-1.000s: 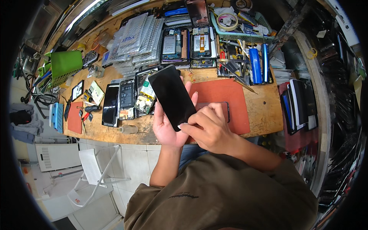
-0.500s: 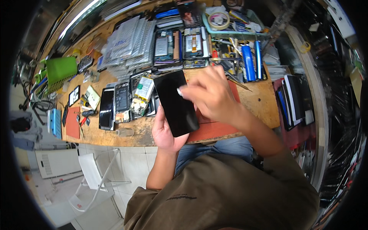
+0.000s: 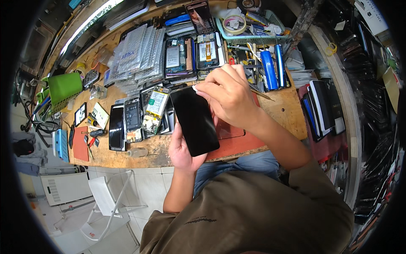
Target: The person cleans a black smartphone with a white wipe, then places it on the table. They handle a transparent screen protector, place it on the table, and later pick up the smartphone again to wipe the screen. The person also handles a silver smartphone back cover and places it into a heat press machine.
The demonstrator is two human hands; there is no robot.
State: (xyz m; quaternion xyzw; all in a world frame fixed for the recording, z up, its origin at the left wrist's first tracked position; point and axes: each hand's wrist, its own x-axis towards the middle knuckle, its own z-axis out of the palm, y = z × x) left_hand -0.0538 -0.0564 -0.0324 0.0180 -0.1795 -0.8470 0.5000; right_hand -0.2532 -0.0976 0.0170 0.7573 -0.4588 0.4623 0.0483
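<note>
A black phone with a dark, glossy screen [image 3: 193,125] rests in my left hand [image 3: 182,153], whose fingers curl round its sides. At the phone's upper edge, my right hand [image 3: 228,95] is pinched on a small white piece [image 3: 195,88], too small to identify. Beneath both hands lies a red mat [image 3: 234,146], with another phone or frame [image 3: 234,133] on it, partly hidden. Just left of them are opened phones [image 3: 132,118] with exposed batteries [image 3: 155,108] and a dark phone [image 3: 116,127].
The wooden bench [image 3: 281,127] holds bubble-wrap sleeves [image 3: 135,55], a green basket [image 3: 63,89], a tool tray with blue tubes [image 3: 269,70], a mint basket with tape rolls [image 3: 234,25] and small tools [image 3: 93,139]. A folding chair [image 3: 105,194] stands at lower left; stacked items [image 3: 321,110] fill the right.
My right hand has risen from the phone's lower end to its top edge. The phone and left hand have shifted slightly downward in the picture and the phone is more upright.
</note>
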